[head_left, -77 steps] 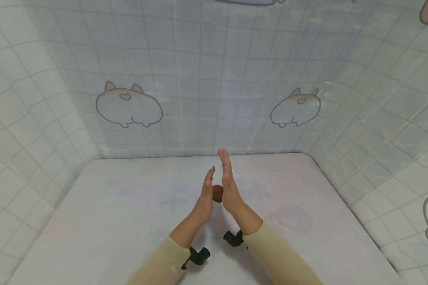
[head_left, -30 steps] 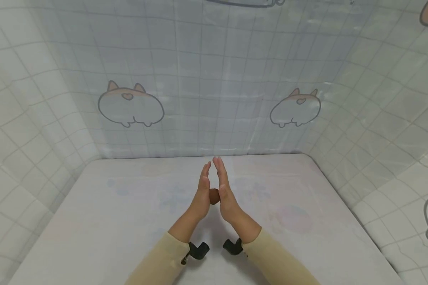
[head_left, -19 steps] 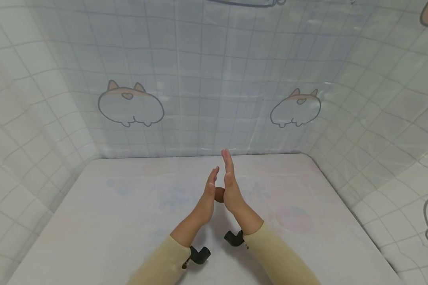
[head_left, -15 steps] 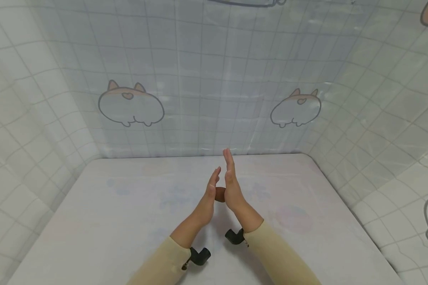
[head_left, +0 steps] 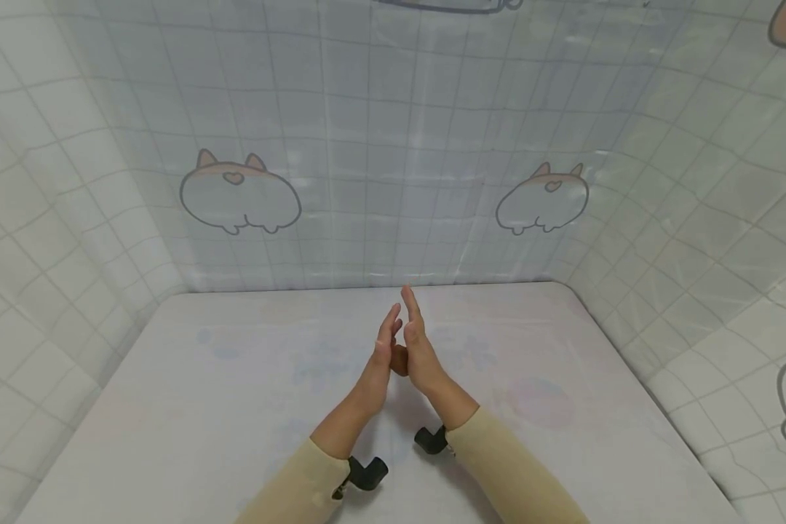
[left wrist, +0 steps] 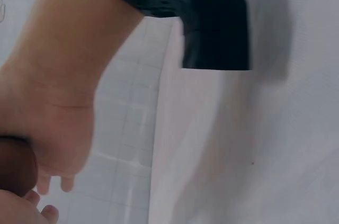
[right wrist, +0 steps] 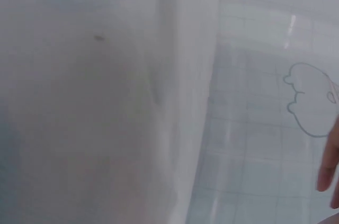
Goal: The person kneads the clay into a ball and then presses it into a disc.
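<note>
A small brown ball [head_left: 399,359] is pressed between my two flat palms above the white table [head_left: 203,407]. My left hand [head_left: 381,349] stands on the ball's left with its fingers straight and pointing away. My right hand [head_left: 416,342] stands on the ball's right, fingers straight too, reaching a little farther forward. In the left wrist view the brown ball [left wrist: 15,166] shows at the bottom left against my left hand [left wrist: 53,123]. The right wrist view catches only the fingertips [right wrist: 329,167] of one hand at its right edge.
A tiled curtain with cartoon animal prints [head_left: 239,193] walls the table at the back and on both sides. Black camera mounts [head_left: 367,471] hang under each wrist. The tabletop bears faint pale prints [head_left: 537,400].
My palms have been sliding back and forth against each other with the ball between them. Since half a second ago the right hand has drawn back and the left has moved forward.
</note>
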Tool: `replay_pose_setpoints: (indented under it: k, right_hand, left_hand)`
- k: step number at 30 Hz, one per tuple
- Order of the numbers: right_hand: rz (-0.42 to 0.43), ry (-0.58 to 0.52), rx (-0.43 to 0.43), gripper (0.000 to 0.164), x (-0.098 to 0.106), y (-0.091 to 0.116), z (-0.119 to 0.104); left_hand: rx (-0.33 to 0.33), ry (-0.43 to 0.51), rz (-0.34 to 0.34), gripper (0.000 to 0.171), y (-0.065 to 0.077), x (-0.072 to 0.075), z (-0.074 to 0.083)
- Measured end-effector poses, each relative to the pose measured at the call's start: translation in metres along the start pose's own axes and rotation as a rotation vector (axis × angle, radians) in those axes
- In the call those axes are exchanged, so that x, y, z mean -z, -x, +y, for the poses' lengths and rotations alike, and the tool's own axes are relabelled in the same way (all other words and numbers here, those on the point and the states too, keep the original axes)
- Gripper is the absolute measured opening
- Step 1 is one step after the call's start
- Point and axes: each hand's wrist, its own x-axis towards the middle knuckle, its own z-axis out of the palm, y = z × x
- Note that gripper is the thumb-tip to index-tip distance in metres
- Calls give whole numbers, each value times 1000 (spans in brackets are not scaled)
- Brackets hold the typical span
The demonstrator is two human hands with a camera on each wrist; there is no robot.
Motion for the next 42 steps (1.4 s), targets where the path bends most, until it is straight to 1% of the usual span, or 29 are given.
replay_pose_setpoints:
  k: [2, 5, 9, 13, 15, 18, 25, 29, 31, 33, 36, 39, 42]
  right_hand:
    - [-36, -17, -3, 91, -1, 3, 2]
    - [-77, -26, -4, 89, -3, 5, 6]
    - [-72, 32, 10, 87, -6, 7, 7]
    - [-75, 89, 50, 85, -11, 10, 2]
    - [-80, 113, 75, 84, -13, 12, -1]
    - [-100, 111, 107, 84, -16, 16, -5]
    - [-147, 130, 167, 85, -25, 25, -9]
    - [-144, 164, 205, 84, -30, 29, -11]
    - [-137, 171, 217, 85, -31, 29, -12]
    - [-125, 166, 229, 87, -31, 29, -13]
    - [-97, 159, 239, 89, -30, 28, -17]
    - [-58, 171, 256, 89, -28, 26, -21]
    - [-28, 200, 266, 88, -25, 22, -24]
  left_hand:
    - [-12, 28, 12, 91, -1, 0, 0]
    - [-22, 41, 36, 91, -2, 0, 1]
    - [-27, 43, 93, 91, -3, 0, 4]
    - [-37, 3, 161, 90, -4, 3, 5]
    - [-30, -22, 188, 89, -5, 5, 5]
    - [-2, -37, 218, 90, -7, 7, 5]
    - [86, -7, 264, 88, -9, 12, 3]
    - [146, -7, 271, 86, -9, 15, 1]
    - [181, -11, 265, 80, -8, 16, 0]
    - [216, -6, 247, 75, -8, 18, -1]
    - [263, -26, 213, 68, -8, 19, -4]
    - [301, -69, 180, 68, -7, 19, -8]
    - [316, -110, 159, 71, -5, 18, -11]
